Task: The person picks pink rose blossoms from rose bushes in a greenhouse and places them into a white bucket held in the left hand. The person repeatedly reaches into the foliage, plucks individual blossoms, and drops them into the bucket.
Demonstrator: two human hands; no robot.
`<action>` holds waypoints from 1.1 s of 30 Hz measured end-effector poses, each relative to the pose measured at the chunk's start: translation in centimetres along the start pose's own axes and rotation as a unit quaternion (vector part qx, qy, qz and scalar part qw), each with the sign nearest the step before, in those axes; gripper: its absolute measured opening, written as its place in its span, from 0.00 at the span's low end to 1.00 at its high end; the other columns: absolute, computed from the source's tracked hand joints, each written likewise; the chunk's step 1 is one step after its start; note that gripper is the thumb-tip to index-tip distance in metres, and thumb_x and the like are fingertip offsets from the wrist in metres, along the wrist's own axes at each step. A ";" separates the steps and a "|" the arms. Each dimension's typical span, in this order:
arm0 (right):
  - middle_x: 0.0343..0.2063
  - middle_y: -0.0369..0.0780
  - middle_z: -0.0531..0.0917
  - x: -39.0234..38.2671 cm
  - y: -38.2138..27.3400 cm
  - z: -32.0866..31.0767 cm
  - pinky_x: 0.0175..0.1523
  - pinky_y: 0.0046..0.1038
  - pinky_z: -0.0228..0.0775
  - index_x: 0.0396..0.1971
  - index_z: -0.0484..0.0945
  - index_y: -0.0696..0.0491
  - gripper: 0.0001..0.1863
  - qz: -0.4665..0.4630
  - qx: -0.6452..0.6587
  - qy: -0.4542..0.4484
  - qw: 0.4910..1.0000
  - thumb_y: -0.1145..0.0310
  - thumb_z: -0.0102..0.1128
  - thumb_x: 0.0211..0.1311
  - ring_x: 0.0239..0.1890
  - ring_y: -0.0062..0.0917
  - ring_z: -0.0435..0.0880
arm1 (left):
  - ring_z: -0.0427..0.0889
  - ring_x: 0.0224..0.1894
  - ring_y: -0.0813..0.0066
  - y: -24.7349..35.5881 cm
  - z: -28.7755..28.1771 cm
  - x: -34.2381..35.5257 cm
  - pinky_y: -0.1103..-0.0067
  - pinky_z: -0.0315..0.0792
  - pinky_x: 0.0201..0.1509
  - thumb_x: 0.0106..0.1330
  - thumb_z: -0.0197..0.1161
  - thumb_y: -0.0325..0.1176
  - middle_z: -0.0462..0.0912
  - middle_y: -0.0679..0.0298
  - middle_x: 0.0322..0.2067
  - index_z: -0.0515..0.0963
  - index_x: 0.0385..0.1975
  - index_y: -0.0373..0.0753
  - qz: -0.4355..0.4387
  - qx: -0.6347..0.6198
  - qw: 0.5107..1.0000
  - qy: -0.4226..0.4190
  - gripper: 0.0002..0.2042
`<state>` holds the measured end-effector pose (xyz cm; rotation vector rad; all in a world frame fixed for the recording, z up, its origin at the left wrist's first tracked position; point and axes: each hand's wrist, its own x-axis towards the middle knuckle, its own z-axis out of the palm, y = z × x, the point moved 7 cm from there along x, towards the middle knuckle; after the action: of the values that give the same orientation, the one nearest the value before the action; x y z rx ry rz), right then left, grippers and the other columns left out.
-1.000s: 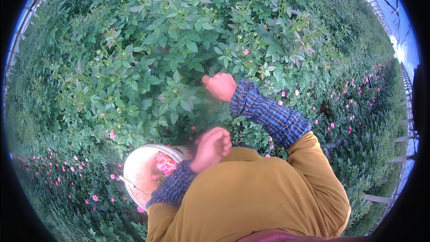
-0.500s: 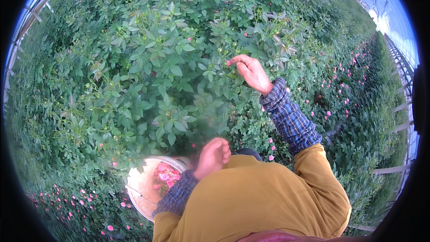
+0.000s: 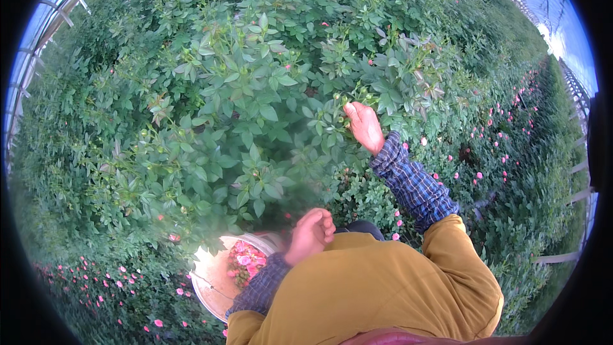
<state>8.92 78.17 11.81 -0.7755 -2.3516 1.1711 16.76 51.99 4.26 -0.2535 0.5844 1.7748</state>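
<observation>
My right hand (image 3: 366, 129) reaches into the rose bushes (image 3: 255, 121), its fingers bent in beside a cluster of green buds (image 3: 341, 107). Whatever those fingertips pinch is hidden behind the hand. Close to my body, my left hand (image 3: 311, 236) is curled closed, and its palm cannot be seen. Beside my left forearm a whitish bucket (image 3: 211, 273) tilts, with a thin wire handle across its mouth. Pink rose heads and greenish buds (image 3: 247, 260) lie inside, partly covered by my sleeve.
Dense leafy rose bushes surround me on all sides. Many pink blooms dot the rows at the right (image 3: 479, 177) and lower left (image 3: 121, 284). Metal greenhouse framing (image 3: 571, 198) curves along the right edge, and more stands at the upper left.
The pink bud at my right fingertips no longer shows. That hand has drawn in and turned, lower and slightly right in the picture. The whole view has shifted a little; my left hand stays curled.
</observation>
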 end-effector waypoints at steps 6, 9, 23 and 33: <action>0.15 0.36 0.69 -1.8 -10.1 -0.4 0.11 0.17 0.47 0.34 0.69 0.53 0.15 -0.001 0.477 -0.147 0.866 0.57 0.42 0.67 0.08 0.15 0.58 | 0.67 0.26 0.74 0.5 -0.4 0.5 0.80 0.60 0.27 0.65 0.52 0.35 0.68 0.68 0.24 0.71 0.34 0.41 -0.006 -0.010 1.000 0.010 0.06; 0.28 0.38 0.73 -3.7 -11.8 5.5 0.12 0.16 0.49 0.36 0.69 0.49 0.09 0.117 0.670 -0.267 0.682 0.62 0.46 0.62 0.15 0.17 0.61 | 0.67 0.26 0.74 1.2 -1.1 0.6 0.80 0.60 0.27 0.64 0.52 0.35 0.67 0.68 0.24 0.70 0.34 0.41 -0.002 -0.016 1.000 0.026 0.06; 0.20 0.41 0.79 17.6 -2.0 14.7 0.29 0.26 0.68 0.31 0.78 0.56 0.10 -0.203 0.159 -0.040 0.965 0.67 0.62 0.50 0.21 0.24 0.77 | 0.66 0.26 0.74 2.5 -3.4 -0.1 0.80 0.60 0.26 0.63 0.52 0.36 0.67 0.68 0.24 0.70 0.33 0.41 0.028 -0.051 0.997 0.049 0.06; 0.22 0.33 0.75 16.6 -1.6 19.5 0.35 0.24 0.67 0.50 0.73 0.51 0.21 -0.091 0.283 -0.093 0.950 0.68 0.54 0.53 0.25 0.19 0.73 | 0.65 0.26 0.76 2.7 -4.1 0.5 0.81 0.59 0.27 0.63 0.53 0.36 0.67 0.69 0.24 0.69 0.36 0.42 0.024 -0.067 0.995 0.071 0.07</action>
<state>-15.37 76.32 3.69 -0.2534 -1.9959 1.7727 13.54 49.83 1.24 -0.4652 0.5765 1.8564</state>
